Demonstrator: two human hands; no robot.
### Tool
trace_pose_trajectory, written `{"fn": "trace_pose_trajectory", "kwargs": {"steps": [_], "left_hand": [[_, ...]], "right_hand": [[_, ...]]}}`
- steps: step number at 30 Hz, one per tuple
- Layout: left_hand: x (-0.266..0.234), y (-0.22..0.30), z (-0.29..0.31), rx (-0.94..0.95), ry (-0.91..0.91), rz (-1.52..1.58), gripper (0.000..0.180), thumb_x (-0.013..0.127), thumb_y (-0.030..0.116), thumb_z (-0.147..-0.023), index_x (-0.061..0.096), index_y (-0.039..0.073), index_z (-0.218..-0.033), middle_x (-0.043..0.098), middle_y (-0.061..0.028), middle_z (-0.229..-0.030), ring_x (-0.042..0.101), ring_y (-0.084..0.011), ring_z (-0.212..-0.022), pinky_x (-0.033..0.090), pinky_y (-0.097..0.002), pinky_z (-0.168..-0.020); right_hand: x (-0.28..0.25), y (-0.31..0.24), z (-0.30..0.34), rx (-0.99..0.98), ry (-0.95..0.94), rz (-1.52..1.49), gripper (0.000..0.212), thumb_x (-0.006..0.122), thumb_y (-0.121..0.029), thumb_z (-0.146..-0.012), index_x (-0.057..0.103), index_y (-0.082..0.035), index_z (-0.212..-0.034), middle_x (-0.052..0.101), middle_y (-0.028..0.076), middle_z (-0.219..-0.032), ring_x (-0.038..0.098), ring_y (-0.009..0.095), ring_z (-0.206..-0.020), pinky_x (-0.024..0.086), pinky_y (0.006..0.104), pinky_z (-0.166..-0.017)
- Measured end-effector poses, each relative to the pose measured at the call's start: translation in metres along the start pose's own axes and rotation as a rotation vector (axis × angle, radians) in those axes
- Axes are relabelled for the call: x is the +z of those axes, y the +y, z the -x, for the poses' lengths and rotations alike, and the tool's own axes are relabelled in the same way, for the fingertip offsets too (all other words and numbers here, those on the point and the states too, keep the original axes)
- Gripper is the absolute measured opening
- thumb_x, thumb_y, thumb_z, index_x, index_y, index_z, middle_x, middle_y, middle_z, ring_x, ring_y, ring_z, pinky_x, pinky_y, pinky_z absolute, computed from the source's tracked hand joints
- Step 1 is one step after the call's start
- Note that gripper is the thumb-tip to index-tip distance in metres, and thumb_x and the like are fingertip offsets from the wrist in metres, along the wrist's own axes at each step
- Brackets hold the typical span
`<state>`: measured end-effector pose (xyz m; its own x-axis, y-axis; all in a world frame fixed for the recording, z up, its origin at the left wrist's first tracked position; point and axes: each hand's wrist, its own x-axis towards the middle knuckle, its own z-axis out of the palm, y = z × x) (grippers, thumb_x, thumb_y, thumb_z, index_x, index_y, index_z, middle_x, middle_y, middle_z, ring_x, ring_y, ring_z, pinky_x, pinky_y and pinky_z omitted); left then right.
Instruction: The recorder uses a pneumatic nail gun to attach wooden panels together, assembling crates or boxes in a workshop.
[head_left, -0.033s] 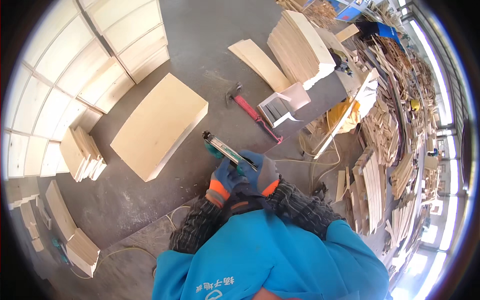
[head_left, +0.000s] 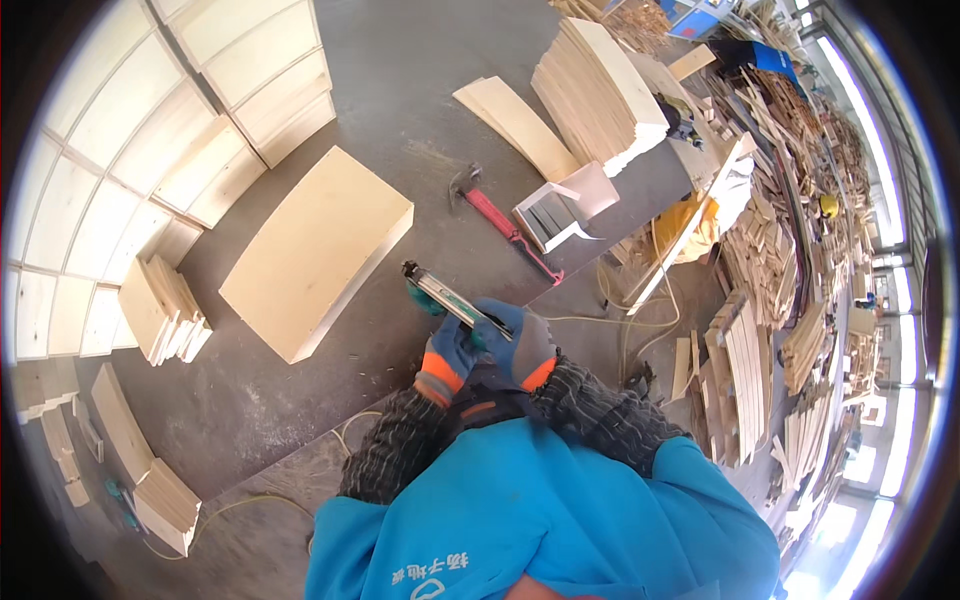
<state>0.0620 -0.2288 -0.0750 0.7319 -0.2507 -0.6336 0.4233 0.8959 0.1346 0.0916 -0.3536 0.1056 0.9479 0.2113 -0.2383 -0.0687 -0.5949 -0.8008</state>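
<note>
In front of my body I hold a green nail gun (head_left: 445, 296) in both gloved hands, its long metal magazine facing up. My left hand (head_left: 450, 352) is wrapped round it on the near side, with its fingers partly hidden. My right hand (head_left: 522, 343) is closed on the rear end of the magazine; its fingertips are hard to make out. Beyond the nail gun lie a claw hammer (head_left: 508, 228) with a red handle and an opened carton (head_left: 548, 218) of grey nail strips. A pale wooden box (head_left: 318, 252) stands to the left on the dark worktable (head_left: 290, 410).
Stacked wooden boxes (head_left: 130, 130) rise at far left, with several boards (head_left: 165, 310) before them. A tall stack of panels (head_left: 595, 95) stands at the back, beside a loose panel (head_left: 515, 125). Scrap wood (head_left: 765, 250) heaps along the right. A yellow hose (head_left: 640, 350) trails beside me.
</note>
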Motion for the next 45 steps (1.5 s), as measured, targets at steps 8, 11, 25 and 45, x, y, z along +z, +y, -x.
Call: {"fn": "trace_pose_trajectory", "kwargs": {"steps": [8,11,25,45], "left_hand": [[-0.086,-0.061,-0.136,-0.103,-0.701,0.453,0.032,0.055,0.036,-0.113,0.068,0.008,-0.121,0.073,-0.0114,-0.110,0.071,-0.0291,-0.100,0.061,-0.0443,-0.089],[-0.168,-0.138,-0.254,0.208,-0.148,0.550,0.026,0.057,0.036,-0.110,0.069,0.015,-0.118,0.072,-0.0098,-0.109,0.069,-0.0261,-0.099,0.058,-0.0442,-0.085],[0.068,0.012,-0.004,0.491,-0.432,-0.121,0.016,0.073,0.021,-0.101,0.069,0.007,-0.106,0.071,-0.0084,-0.093,0.069,-0.0253,-0.082,0.059,-0.0417,-0.072],[-0.031,0.110,0.135,0.484,-0.110,-0.695,0.032,0.076,0.014,-0.103,0.072,-0.001,-0.131,0.077,-0.0163,-0.122,0.075,-0.0236,-0.110,0.062,-0.0385,-0.097]], "right_hand": [[-0.018,-0.014,0.002,-0.534,0.190,0.352,0.037,0.066,-0.025,-0.104,0.066,0.001,-0.130,0.071,0.029,-0.126,0.067,0.053,-0.114,0.056,0.0519,-0.096],[0.011,0.003,-0.016,-0.526,-0.032,0.350,0.046,0.068,-0.027,-0.104,0.064,0.005,-0.137,0.070,0.031,-0.130,0.066,0.054,-0.117,0.055,0.0514,-0.100],[-0.026,0.110,-0.026,0.258,-0.606,-0.848,0.082,0.067,-0.056,-0.107,0.046,0.001,-0.161,0.062,0.016,-0.147,0.064,0.023,-0.130,0.056,0.0372,-0.102],[-0.041,-0.032,-0.001,-0.138,-0.451,-0.844,0.053,0.089,-0.031,-0.084,0.069,0.001,-0.122,0.070,0.011,-0.083,0.069,0.025,-0.074,0.056,0.0492,-0.092]]}}
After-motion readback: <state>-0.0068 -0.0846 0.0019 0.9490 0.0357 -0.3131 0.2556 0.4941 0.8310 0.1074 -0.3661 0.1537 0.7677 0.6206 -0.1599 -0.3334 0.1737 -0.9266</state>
